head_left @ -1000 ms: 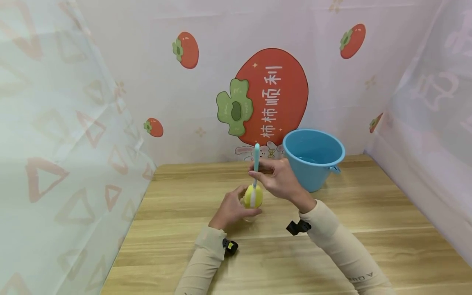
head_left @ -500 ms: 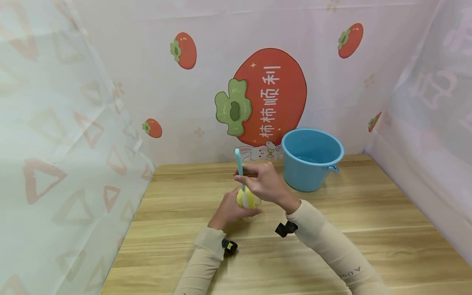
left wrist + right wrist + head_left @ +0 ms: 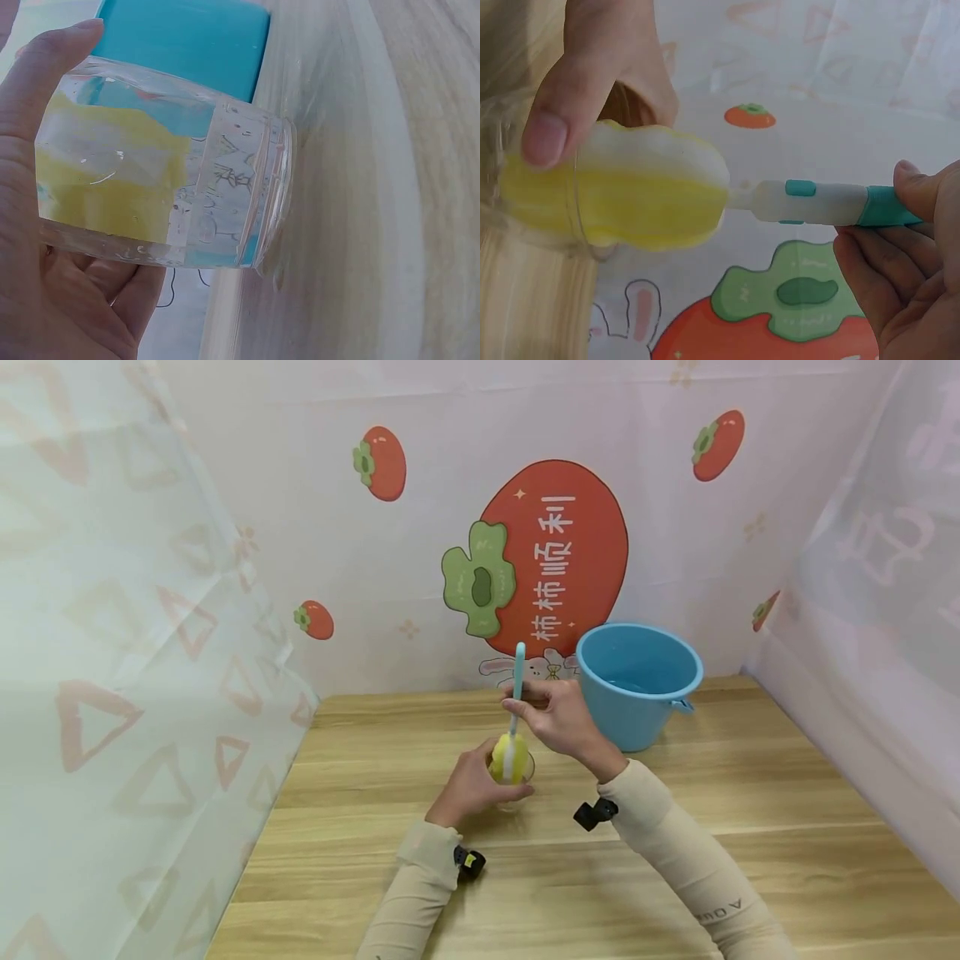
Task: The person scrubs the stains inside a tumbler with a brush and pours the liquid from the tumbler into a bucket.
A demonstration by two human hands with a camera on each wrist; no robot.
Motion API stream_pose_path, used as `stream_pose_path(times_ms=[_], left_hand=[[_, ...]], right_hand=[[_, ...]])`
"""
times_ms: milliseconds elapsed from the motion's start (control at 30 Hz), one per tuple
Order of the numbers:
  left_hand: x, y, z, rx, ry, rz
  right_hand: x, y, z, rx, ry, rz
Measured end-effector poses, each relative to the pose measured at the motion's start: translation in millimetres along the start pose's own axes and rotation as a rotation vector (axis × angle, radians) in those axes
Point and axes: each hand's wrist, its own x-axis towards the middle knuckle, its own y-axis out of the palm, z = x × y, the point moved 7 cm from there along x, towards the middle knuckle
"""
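My left hand [image 3: 472,785] grips a clear cup [image 3: 236,172], thumb on one side and fingers round the other. The cup's base is right at the wooden table in the left wrist view. In its mouth sits the yellow-and-white sponge head [image 3: 656,191] of a cup brush, partly inside and partly above the rim. My right hand [image 3: 561,718] pinches the brush's white and teal handle [image 3: 821,204] between thumb and fingers. From the head view, the handle points up almost straight, leaning slightly right. Water drops or wet marks show on the cup wall.
A blue bucket [image 3: 628,720] stands behind and right of my right hand, near the table's back edge; its inside looks pale at the bottom. The wooden table [image 3: 337,860] meets a printed backdrop [image 3: 405,568], with white sheets on both sides.
The brush first dipped deeper into the cup with its handle tilting left, then rose and swung back right with my right hand. My left hand and the cup stayed nearly still.
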Motion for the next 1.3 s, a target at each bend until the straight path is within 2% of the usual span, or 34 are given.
stream_pose_path(times_ms=[333, 567, 800, 1033, 1300], left_hand=[[0.2, 1.7, 1.1, -0.018, 0.01, 0.021], [0.7, -1.8, 0.0, 0.0, 0.064, 0.015], [2.0, -0.9, -0.5, 0.028, 0.101, 0.016], [1.8, -1.5, -0.9, 0.063, 0.06, -0.013], [-0.3, -0.3, -2.4, 0.031, 0.006, -0.005]], right_hand=[[-17, -7, 15, 0.009, -0.026, 0.046], [-19, 6, 33, 0.053, -0.098, 0.044], [-12, 19, 28, 0.051, -0.086, 0.034], [-2, 18, 13, 0.042, -0.064, -0.001], [-2, -2, 8, 0.012, -0.066, -0.029]])
